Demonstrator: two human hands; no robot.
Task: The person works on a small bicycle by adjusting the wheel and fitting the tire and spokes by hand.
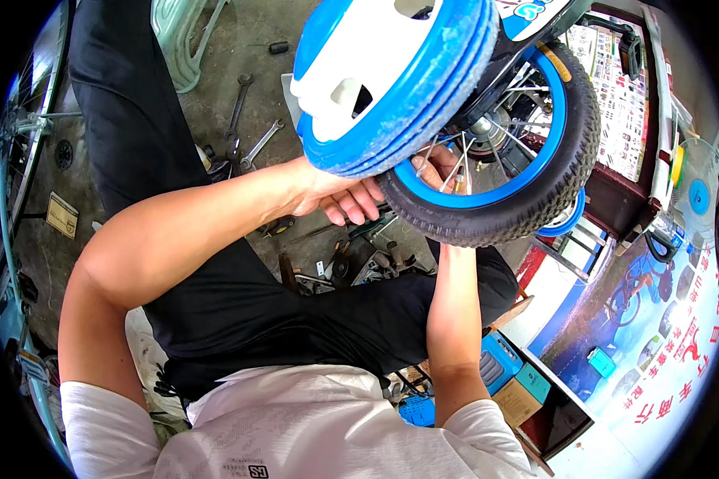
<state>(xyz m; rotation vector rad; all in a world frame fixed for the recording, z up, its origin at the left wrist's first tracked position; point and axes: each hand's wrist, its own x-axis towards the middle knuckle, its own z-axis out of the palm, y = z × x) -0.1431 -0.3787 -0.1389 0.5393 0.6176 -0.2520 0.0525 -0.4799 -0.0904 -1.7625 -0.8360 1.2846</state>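
Note:
A small bike's wheel with a blue rim and black knobbly tyre [487, 223] is raised in front of me. Beside it on the left is a blue and white training wheel [399, 80], scuffed along its blue edge. My left hand [339, 194] is under the lower edge of the training wheel, palm partly up, fingers apart and holding nothing. My right hand [439, 166] reaches behind the tyre, its fingers showing between the spokes near a small brass-coloured piece [458, 182] by the rim. Whether those fingers grip that piece is unclear.
Wrenches [261, 144] and other tools [343, 263] lie on the floor. A pale green plastic stool [182, 40] stands at the top left, a bicycle wheel [36, 124] at the far left. On the right are a dark red cabinet [615, 195] and a cardboard box [516, 401].

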